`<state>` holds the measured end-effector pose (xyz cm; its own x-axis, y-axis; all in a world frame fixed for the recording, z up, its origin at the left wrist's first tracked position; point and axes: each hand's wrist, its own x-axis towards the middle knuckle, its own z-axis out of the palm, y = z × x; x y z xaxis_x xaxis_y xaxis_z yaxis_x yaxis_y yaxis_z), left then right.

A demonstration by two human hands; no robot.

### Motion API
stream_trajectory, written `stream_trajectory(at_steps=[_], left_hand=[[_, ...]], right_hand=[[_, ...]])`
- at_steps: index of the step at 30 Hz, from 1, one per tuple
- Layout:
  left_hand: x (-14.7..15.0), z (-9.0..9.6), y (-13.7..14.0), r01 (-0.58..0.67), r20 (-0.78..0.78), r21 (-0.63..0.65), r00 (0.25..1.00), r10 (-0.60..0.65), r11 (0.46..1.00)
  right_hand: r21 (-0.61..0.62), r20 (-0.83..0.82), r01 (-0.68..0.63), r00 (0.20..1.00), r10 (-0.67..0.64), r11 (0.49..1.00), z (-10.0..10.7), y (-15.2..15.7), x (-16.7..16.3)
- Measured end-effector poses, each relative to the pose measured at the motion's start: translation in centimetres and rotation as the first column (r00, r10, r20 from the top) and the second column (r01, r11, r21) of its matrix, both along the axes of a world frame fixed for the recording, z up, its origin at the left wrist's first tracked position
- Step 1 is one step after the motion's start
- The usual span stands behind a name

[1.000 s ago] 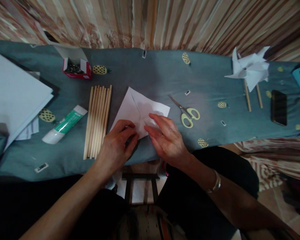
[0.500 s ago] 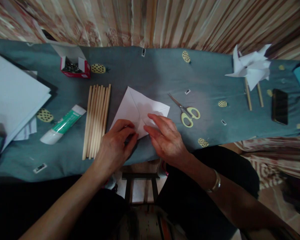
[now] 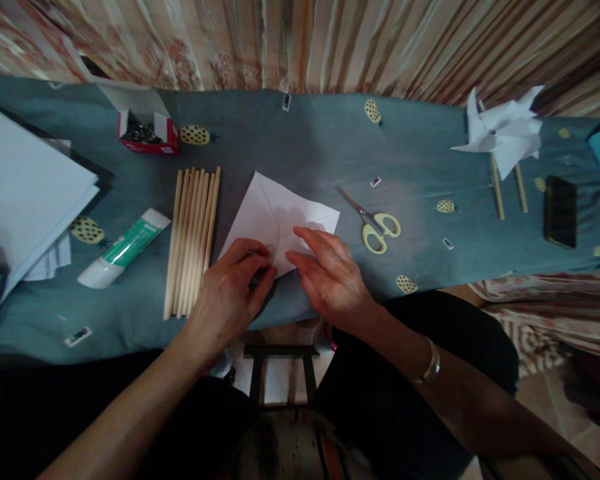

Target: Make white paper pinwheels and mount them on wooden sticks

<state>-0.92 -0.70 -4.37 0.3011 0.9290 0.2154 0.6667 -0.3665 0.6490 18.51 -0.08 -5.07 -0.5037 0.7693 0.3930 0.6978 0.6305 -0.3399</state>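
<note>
A square white sheet of paper (image 3: 267,203) with diagonal crease lines lies on the table in front of me, one corner pointing away. My left hand (image 3: 234,277) is at its near left edge, fingers curled and thumb close to the index finger, pinching the paper there. Over the near right part of the sheet rests my right hand (image 3: 333,277), fingers stretched out and thumb apart, fingertips touching the paper. Right of the sheet lie scissors (image 3: 375,227) with pale yellow handles, blades slightly apart. Several wooden sticks (image 3: 193,243) lie side by side to the left.
A green and white glue stick (image 3: 130,247) lies left of the sticks. Behind it stands a small red box (image 3: 153,140) of metal pins or clips. White paper sheets (image 3: 25,180) are stacked far left. At right are a paper pinwheel (image 3: 510,133), two sticks and a phone (image 3: 560,212).
Almost nothing differs. Both hands keep their places on the paper, and the view has shifted very slightly.
</note>
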Motion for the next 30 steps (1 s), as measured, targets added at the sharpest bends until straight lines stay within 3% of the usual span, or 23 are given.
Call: stream_trajectory(at_steps=[7,15,30], left_hand=[[0.08,0.00,-0.04,-0.004,-0.003,-0.011,1.000,0.004,1.000],[0.00,0.13,0.06,0.003,-0.007,-0.030,1.000,-0.003,1.000],[-0.05,0.03,0.08,-0.014,-0.009,-0.030,1.000,0.014,0.999]], right_hand=[[-0.087,0.051,0.019,0.999,-0.014,0.996,0.10,0.30,-0.19],[-0.010,0.115,-0.008,0.993,0.009,1.000,0.41,0.28,-0.43],[-0.034,0.132,-0.029,0.991,0.033,0.999,0.45,-0.06,-0.52]])
